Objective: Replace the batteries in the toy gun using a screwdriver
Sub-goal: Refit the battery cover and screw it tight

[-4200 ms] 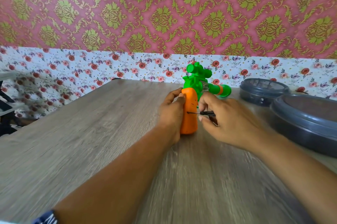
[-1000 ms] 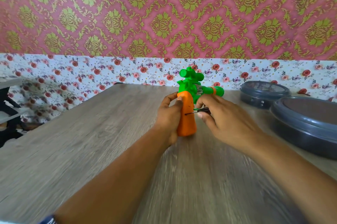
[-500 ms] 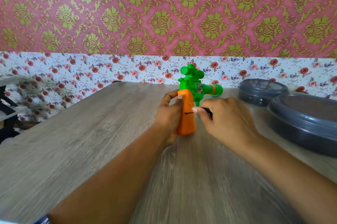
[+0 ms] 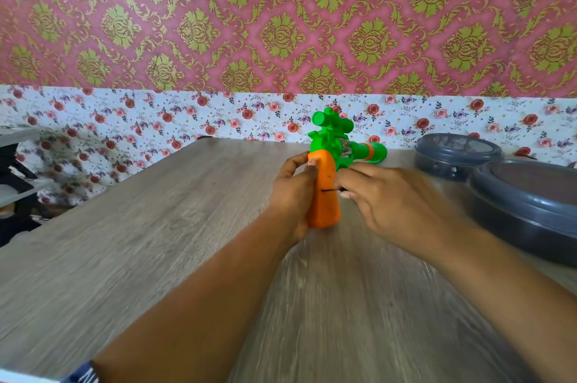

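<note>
Gripping the toy gun's [image 4: 334, 161] smooth orange plastic handle, left hand [image 4: 295, 192]; right hand [image 4: 387, 198] fingers pinching thin metal screwdriver [image 4: 331, 190] on wood-grain table [image 4: 156, 242].

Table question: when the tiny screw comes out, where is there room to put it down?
The table is bare left of the left hand, out to its left edge, and also near you between both forearms. The right is crowded: two grey lidded containers sit beside the right hand and toy gun.
</note>
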Demonstrator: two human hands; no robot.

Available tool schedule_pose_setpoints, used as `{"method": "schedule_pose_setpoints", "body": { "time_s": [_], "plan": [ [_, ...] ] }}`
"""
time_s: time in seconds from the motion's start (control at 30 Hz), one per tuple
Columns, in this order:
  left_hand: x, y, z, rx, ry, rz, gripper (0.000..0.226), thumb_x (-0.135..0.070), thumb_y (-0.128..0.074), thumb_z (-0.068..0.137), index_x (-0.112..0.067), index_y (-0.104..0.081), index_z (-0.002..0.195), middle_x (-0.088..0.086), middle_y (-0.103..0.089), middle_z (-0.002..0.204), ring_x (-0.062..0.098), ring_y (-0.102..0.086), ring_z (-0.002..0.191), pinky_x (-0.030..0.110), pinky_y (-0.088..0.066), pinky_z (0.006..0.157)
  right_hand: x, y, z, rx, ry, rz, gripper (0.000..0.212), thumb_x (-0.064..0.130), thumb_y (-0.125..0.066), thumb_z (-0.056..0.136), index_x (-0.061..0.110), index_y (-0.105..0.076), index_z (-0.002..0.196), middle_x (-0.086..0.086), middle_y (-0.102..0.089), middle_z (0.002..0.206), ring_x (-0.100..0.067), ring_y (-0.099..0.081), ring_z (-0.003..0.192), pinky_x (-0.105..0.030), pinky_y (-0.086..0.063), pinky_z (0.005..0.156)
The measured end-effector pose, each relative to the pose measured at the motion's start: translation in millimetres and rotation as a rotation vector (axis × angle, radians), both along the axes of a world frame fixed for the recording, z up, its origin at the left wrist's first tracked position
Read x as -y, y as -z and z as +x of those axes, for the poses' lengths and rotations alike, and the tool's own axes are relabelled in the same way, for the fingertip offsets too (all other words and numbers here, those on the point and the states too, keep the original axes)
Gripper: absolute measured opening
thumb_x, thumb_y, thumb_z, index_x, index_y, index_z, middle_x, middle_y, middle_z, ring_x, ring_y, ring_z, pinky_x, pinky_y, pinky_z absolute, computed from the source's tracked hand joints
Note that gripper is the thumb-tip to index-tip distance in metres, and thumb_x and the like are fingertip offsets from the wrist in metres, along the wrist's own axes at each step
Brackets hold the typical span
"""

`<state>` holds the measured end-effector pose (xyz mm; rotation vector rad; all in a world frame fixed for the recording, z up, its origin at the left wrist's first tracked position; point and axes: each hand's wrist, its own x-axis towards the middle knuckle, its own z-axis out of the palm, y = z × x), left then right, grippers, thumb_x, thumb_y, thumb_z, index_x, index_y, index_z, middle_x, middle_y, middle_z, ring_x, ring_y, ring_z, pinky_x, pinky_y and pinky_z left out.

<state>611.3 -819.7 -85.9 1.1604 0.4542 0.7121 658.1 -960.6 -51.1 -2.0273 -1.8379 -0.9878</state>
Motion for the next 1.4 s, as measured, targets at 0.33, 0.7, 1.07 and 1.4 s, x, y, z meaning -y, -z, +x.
{"method": "schedule_pose_setpoints", "body": {
  "time_s": [0.33,0.7,1.07,1.4],
  "plan": [
    [4,-3,-3,-0.007,0.052,-0.003,0.022,-0.028,-0.046,0.097,-0.028,-0.053,0.117,0.007,-0.064,0.108,0.026,-0.061,0.089,0.038,-0.05,0.073,-3,1,5,-0.197,0.094,0.007,0.045,0.042,-0.036,0.092,0.022,-0.03,0.052,0.005,-0.03,0.045,-0.013,-0.03,0.042,-0.03,-0.027,0.046],
    [6,-9,-5,-0.039,0.015,0.038,0.028,-0.03,-0.049,0.096,-0.028,-0.053,0.123,0.01,-0.062,0.12,0.031,-0.059,0.101,0.04,-0.05,0.076,3,-9,-1,-0.312,0.075,-0.085,0.016,0.031,-0.051,0.089,0.029,-0.035,0.091,0.012,-0.043,0.069,-0.018,-0.047,0.068,-0.03,-0.031,0.057],
    [11,-10,-8,-0.038,0.003,0.115,0.025,-0.028,-0.049,0.096,-0.026,-0.056,0.12,0.008,-0.066,0.103,0.03,-0.06,0.09,0.044,-0.051,0.079,4,-6,-13,-0.108,0.061,-0.086,0.016,0.03,-0.039,0.094,0.018,-0.045,0.104,-0.001,-0.059,0.093,-0.03,-0.06,0.083,-0.032,-0.032,0.06],
    [18,-13,-18,-0.062,-0.09,0.321,0.009,-0.031,-0.05,0.095,-0.039,-0.053,0.099,-0.002,-0.062,0.09,0.019,-0.058,0.08,0.031,-0.049,0.069,-13,12,-10,-1.341,-0.034,0.236,0.022,0.006,-0.057,0.087,0.013,-0.051,0.067,0.004,-0.043,0.049,0.0,-0.033,0.03,-0.016,-0.025,0.037]
  ]
}}
